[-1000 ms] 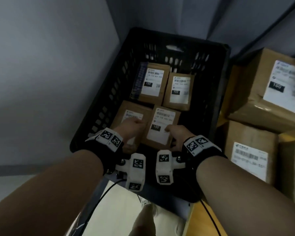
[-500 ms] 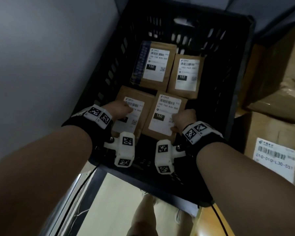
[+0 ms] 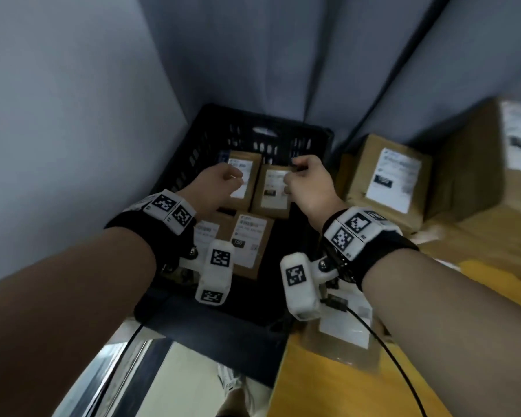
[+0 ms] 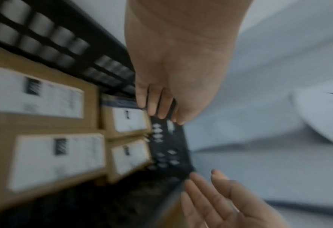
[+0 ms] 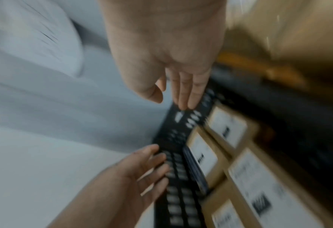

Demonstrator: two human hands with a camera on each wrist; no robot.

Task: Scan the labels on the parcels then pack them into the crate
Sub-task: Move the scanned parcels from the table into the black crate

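Four labelled parcels [image 3: 247, 242] lie flat in the black crate [image 3: 175, 179] (labels up). Above them hover the left hand [image 3: 220, 183] and right hand [image 3: 309, 183], fingers loosely extended, holding nothing. More boxes [image 3: 385, 179] sit on the bench [image 3: 307, 383] just right.

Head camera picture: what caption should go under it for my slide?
Two empty hands, left hand and right hand, above a black plastic crate holding four brown cardboard parcels.

Left hand [image 3: 223, 183] and right hand [image 3: 309, 183] hover over four parcels [image 3: 250, 245] in black crate [image 3: 190, 164].
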